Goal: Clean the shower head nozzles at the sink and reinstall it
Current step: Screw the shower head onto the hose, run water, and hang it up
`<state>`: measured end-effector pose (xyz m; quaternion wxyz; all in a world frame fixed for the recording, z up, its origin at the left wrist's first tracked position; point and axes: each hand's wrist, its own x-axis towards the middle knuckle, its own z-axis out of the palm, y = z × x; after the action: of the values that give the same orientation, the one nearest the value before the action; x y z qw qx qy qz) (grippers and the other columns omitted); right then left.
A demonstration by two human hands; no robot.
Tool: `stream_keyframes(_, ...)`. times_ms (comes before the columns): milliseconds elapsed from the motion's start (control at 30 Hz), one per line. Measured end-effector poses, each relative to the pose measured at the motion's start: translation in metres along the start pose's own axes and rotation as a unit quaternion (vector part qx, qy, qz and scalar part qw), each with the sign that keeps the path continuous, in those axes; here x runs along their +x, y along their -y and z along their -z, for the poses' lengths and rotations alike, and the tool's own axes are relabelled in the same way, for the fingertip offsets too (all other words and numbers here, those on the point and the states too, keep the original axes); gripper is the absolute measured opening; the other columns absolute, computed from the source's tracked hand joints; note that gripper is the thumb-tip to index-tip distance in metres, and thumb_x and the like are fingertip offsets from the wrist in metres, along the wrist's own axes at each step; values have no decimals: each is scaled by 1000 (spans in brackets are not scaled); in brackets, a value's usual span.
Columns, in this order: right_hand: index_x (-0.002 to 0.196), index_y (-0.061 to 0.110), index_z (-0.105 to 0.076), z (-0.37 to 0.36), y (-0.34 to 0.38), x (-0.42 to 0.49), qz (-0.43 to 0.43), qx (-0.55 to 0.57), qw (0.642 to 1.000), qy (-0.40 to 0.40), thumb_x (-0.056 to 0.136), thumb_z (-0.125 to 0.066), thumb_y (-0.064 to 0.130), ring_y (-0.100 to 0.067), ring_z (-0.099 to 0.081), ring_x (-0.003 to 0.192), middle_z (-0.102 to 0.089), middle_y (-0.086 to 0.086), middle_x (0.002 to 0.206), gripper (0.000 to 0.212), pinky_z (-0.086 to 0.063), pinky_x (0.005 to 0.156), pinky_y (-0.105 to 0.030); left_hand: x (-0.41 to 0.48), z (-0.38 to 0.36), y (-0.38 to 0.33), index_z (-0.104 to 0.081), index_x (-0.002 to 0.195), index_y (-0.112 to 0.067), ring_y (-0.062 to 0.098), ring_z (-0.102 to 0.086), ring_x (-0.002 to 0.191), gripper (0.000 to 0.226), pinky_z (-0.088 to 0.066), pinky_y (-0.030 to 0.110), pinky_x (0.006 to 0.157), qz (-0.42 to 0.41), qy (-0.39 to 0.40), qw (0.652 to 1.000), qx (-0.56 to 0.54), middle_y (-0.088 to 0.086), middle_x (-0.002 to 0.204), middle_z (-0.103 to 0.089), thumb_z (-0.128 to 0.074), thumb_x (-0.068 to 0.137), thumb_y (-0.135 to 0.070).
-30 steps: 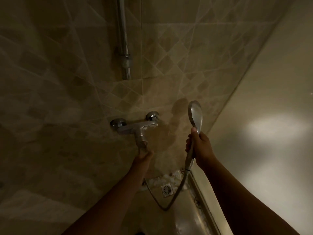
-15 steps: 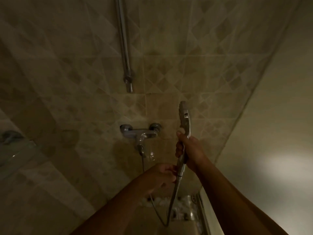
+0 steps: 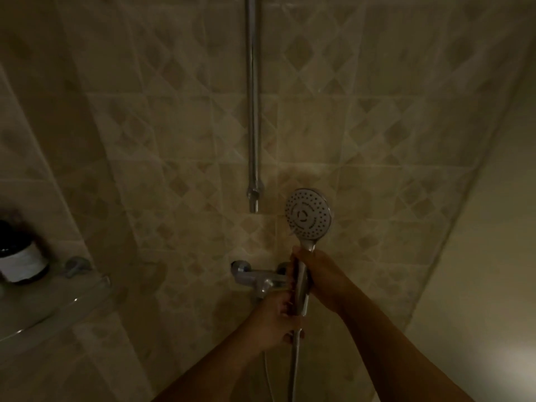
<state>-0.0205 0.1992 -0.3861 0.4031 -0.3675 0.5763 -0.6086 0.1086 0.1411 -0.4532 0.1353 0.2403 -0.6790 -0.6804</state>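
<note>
The shower head (image 3: 308,217) is held up in front of the tiled wall (image 3: 391,126), its round nozzle face turned toward the camera, with rings of small dark holes around a centre disc. It stands roughly upright, head above and handle (image 3: 301,281) running straight down from it.

The right hand (image 3: 323,278) is wrapped round the upper part of the handle, fingers curled about it just beneath the neck of the head. The left hand (image 3: 274,317) grips the lower end of the same handle, just below the right hand, where the hose (image 3: 292,369) joins on; in the dim light I cannot tell whether its fingers sit on the handle itself or on the hose nut. The two hands are stacked close together — the head clear above both, the hose dropping away below them toward the bottom edge.

Behind the hands, partly hidden by them, the chrome mixer tap (image 3: 246,275) is fixed to the wall. A vertical chrome rail (image 3: 253,111) runs down the wall and ends just left of the head, near it but apart. Far to the left, a glass shelf (image 3: 55,303) carries a dark bottle (image 3: 20,256) with a pale label — blurred.
</note>
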Motion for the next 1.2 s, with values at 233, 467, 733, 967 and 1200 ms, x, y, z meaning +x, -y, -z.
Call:
stream_keyframes(233,89,14,-56,-32,61,20,111,-256,960,-19,96,-59,20,-15,-59,76,-61,-3,83,11,-49,71,-30,8,41,-63,-63,98,-20,22,-72,84,30,-60,41,73,-107,-49,992,46,11,94,-69,-74,81,2)
stream_keyframes(467,80,32,-63,-41,141,33,157,-414,895,-56,86,-73,28,7,-64,68,-67,13,74,12,-44,56,-8,18,78,-165,-69,71,-29,17,-65,59,16,-48,28,48,-153,-23,988,14,-2,70,-67,-77,58,-26)
stream_keyframes(733,81,21,-58,-40,256,45,180,-440,873,-110,87,-72,27,-6,-63,60,-65,2,77,16,-47,47,-16,42,83,-278,-72,70,-19,15,-71,58,26,-54,28,48,-256,-8,965,60,2,65,-73,-69,82,4)
stream_keyframes(967,105,2,-64,-37,362,52,190,-444,863,-148,90,-69,20,-28,-71,85,-71,-17,100,25,-60,70,-35,51,82,-383,-72,90,-7,8,-65,50,8,-52,23,45,-320,-42,936,141,0,66,-69,-73,87,-14)
stream_keyframes(1200,116,-2,-57,-19,431,58,222,-395,879,-150,92,-66,14,-33,-72,88,-69,-22,107,31,-62,76,-42,70,70,-454,-67,79,-15,16,-70,58,18,-58,30,53,-339,-109,911,206,4,71,-71,-70,89,-29)
